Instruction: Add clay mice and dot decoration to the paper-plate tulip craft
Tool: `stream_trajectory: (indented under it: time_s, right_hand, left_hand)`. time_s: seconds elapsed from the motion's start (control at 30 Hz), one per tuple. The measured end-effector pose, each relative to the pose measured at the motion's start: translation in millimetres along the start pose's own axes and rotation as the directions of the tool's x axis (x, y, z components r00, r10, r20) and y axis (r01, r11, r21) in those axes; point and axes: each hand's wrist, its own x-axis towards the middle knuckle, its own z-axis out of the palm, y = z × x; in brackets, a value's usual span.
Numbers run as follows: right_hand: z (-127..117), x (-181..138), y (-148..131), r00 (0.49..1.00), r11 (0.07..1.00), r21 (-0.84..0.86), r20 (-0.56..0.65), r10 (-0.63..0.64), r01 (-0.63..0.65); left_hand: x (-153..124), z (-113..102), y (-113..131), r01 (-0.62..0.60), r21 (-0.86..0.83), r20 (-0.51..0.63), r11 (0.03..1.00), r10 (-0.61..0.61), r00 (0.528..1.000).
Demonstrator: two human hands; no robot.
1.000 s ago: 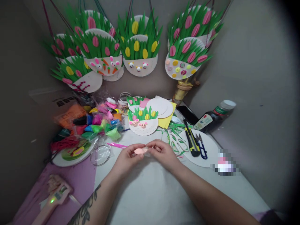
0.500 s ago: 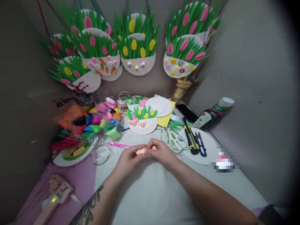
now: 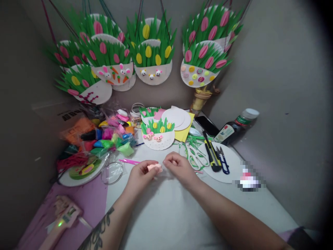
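A dull grey back wall [image 3: 166,95] crosses the upper frame, meeting a grey side wall [image 3: 281,83] at right; a pale counter [image 3: 166,215] (dimly lit, softly shadowed) fills the lower middle.

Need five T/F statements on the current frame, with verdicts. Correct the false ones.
1. The left hand holds a pale-pink lump. True.
2. The right hand holds the black-and-yellow plastic utility knife. False: the knife lies mostly on a round white plate, apart from that hand.
3. A green light is lit on the pale-pink gun-shaped tool. True.
4. The small white half-round pocket on the table bears orange carrots. False: it bears two pink animal heads.
5. In the picture, the dark bottle with a white cap is right of the flat black phone. True.
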Motion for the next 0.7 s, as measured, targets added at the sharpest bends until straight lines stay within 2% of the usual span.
stream_trajectory:
  time_s: [0.07,0.17,0.33,0.43,0.53,0.63,0.7]
  right_hand:
    - [0,0,-2,0.998,0.999,-0.045,-0.060,-0.027,0.025]
    - [-2,0,-2,0.997,0.998,-0.058,-0.074,0.014,-0.018]
    - [-4,2,6,1.000,1.000,-0.016,0.006,0.027,-0.027]
    - [-4,1,6,1.000,0.992,-0.124,0.021,0.021,-0.018]
    - [-2,-3,1,0.999,0.971,-0.239,0.037,-0.008,0.017]
    - [2,-9,-3,0.985,0.940,-0.307,0.126,-0.114,0.148]
    - [5,-13,-4,0.972,0.922,-0.328,0.181,-0.152,0.205]
  left_hand:
    - [0,0,-2,-0.011,0.024,0.042,1.000,0.010,0.999]
    - [1,-1,-4,-0.029,0.031,0.069,0.999,0.026,0.997]
    - [7,-4,-9,-0.049,-0.013,-0.052,0.999,0.048,0.997]
    - [8,-5,-10,-0.052,-0.062,-0.076,0.997,0.048,0.996]
    - [5,-6,-6,-0.173,0.037,-0.092,0.984,0.176,0.980]
    - [0,-6,-1,-0.342,0.229,-0.069,0.911,0.365,0.928]
    - [-2,-6,1,-0.379,0.270,-0.022,0.885,0.399,0.917]
